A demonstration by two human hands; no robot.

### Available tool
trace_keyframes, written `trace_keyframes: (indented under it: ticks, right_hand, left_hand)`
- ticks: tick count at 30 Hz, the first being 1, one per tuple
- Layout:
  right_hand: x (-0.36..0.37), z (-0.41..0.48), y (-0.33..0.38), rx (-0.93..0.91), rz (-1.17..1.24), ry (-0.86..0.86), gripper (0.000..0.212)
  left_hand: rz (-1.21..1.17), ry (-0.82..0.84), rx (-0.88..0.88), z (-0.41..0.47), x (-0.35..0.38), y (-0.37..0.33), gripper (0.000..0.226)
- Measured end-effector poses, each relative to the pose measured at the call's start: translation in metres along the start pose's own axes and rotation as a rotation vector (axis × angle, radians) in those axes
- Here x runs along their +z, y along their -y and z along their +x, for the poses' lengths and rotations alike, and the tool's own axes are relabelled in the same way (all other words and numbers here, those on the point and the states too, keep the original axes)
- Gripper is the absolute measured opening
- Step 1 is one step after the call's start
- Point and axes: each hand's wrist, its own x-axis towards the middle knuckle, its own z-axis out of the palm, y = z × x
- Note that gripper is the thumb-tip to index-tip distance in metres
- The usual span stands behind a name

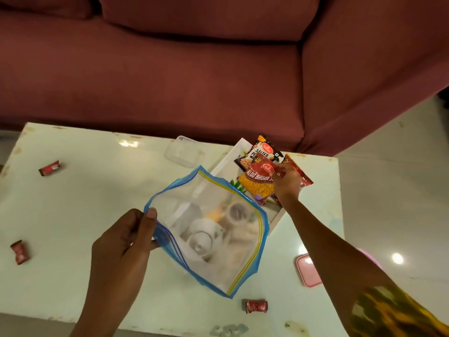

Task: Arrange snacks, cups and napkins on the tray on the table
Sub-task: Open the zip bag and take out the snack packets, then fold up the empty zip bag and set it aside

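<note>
Left hand (126, 239) fingers pinched 1 zip bag (213, 261) at rim; cups inside, count unclear. Right hand (286, 183) fingers gripped 3 snack packets (258, 184) over tray (226, 166). 3 red candies (49, 168) loose on worktop (97, 203).

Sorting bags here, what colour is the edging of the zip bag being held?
Blue, with yellow stripes inside; zip bag seen in head view.
</note>
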Motion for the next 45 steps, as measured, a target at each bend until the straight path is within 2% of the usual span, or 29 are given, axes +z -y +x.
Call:
trace_keyframes:
  ticks: [4, 7, 10, 13, 17, 19, 21, 24, 26, 28, 30, 31, 33, 34, 36, 37, 39, 42, 44, 45]
  right_hand:
    - [-0.023, -0.023, 0.023, -0.184, -0.13, 0.022, 0.035]
    - [-0.05, -0.07, 0.049, -0.383, -0.056, 0.226, 0.055]
    - [-0.084, -0.124, 0.071, -0.673, -0.071, 0.451, 0.087]
    - [-0.113, -0.164, 0.1, -0.868, -0.238, 0.442, 0.125]
    - [-0.135, -0.204, 0.151, -0.884, -0.051, 0.485, 0.143]
    - [-0.139, -0.213, 0.176, -0.907, 0.068, 0.451, 0.136]
    - [-0.145, -0.221, 0.199, -0.947, 0.146, 0.415, 0.117]
    - [-0.155, -0.228, 0.216, -0.959, 0.152, 0.374, 0.086]
    - [-0.166, -0.229, 0.224, -0.897, 0.157, 0.302, 0.082]
    - [-0.177, -0.229, 0.236, -0.851, 0.249, 0.218, 0.078]
    - [-0.185, -0.232, 0.252, -0.829, 0.419, 0.184, 0.064]
    - [-0.187, -0.236, 0.26, -0.823, 0.49, 0.179, 0.059]
    - [-0.188, -0.246, 0.278, -0.793, 0.576, 0.174, 0.05]
    - [-0.186, -0.252, 0.286, -0.764, 0.607, 0.171, 0.047]
    - [-0.184, -0.262, 0.304, -0.711, 0.659, 0.208, 0.048]
    - [-0.185, -0.266, 0.312, -0.692, 0.683, 0.27, 0.049]
    - [-0.188, -0.27, 0.327, -0.668, 0.676, 0.433, 0.052]
    - [-0.203, -0.271, 0.342, -0.658, 0.586, 0.659, 0.06]
    - [-0.219, -0.271, 0.346, -0.739, 0.479, 0.648, 0.063]
    - [-0.227, -0.272, 0.345, -0.824, 0.402, 0.536, 0.061]
  left_hand:
    - [-0.001, 0.012, 0.015, -0.003, 0.001, -0.008, 0.035]
    - [-0.006, 0.004, 0.046, -0.007, 0.0, -0.018, 0.035]
    - [0.103, -0.029, 0.099, -0.013, -0.007, -0.031, 0.035]
    - [0.109, -0.006, 0.13, -0.022, -0.016, -0.056, 0.032]
    - [0.004, 0.198, 0.073, -0.044, -0.015, -0.09, 0.026]
    - [-0.004, 0.372, 0.042, -0.06, -0.008, -0.105, 0.023]
    - [0.029, 0.446, 0.074, -0.07, -0.009, -0.121, 0.018]
    - [0.063, 0.289, 0.23, -0.067, -0.026, -0.141, 0.013]
    - [0.082, 0.165, 0.323, -0.065, -0.041, -0.151, 0.009]
    - [0.069, 0.128, 0.343, -0.065, -0.052, -0.155, 0.035]
    - [0.06, 0.228, 0.296, -0.067, -0.057, -0.163, 0.069]
    - [0.056, 0.313, 0.278, -0.07, -0.058, -0.17, 0.077]
    - [-0.055, 0.462, 0.271, -0.075, -0.054, -0.185, 0.079]
    - [-0.168, 0.505, 0.263, -0.075, -0.052, -0.192, 0.082]
    - [-0.378, 0.49, 0.245, -0.07, -0.051, -0.204, 0.09]
    - [-0.46, 0.441, 0.244, -0.066, -0.053, -0.21, 0.087]
    - [-0.554, 0.288, 0.243, -0.059, -0.057, -0.22, 0.066]
    - [-0.567, 0.104, 0.225, -0.052, -0.062, -0.233, 0.037]
    - [-0.563, 0.037, 0.265, -0.049, -0.064, -0.245, 0.028]
    - [-0.561, -0.017, 0.29, -0.047, -0.066, -0.252, 0.026]
